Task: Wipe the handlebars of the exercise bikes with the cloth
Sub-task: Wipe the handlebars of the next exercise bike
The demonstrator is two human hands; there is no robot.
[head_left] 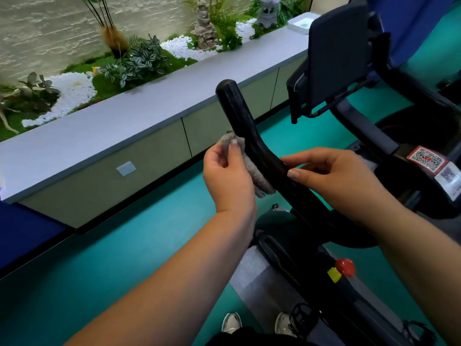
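Fluffy grey cloth (pixel 249 166) against curved, scuffed black handlebar (pixel 252 136).

Two hands (pixel 228 176) (pixel 334 178), one cloth (pixel 252 168), one handlebar (pixel 239 113), two shoes (pixel 232 322) (pixel 284 323), one red knob (pixel 345 267)

You stand on a teal floor (pixel 124 258) beside a long grey-topped cabinet (pixel 119 126) with a socket (pixel 126 168) in its front, behind which white pebbles (pixel 72 91), moss and plants (pixel 137 61) line a pale textured wall (pixel 50 28).
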